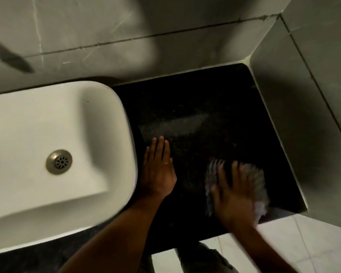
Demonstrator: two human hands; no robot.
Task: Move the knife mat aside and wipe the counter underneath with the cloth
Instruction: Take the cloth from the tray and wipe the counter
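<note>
The black speckled counter [195, 107] fills the corner to the right of the sink. My left hand [158, 170] lies flat on it with fingers together and nothing under it, right beside the sink's edge. My right hand [232, 196] presses a light grey cloth [258, 186] onto the counter near its front right edge; hand and cloth are motion-blurred. No knife mat is in view.
A white rectangular sink [53, 146] with a metal drain [59, 161] stands on the counter at the left. Grey tiled walls [303, 99] close the back and right side. A blurred faucet spout [10, 56] shows at upper left. White floor tiles [295, 243] lie below.
</note>
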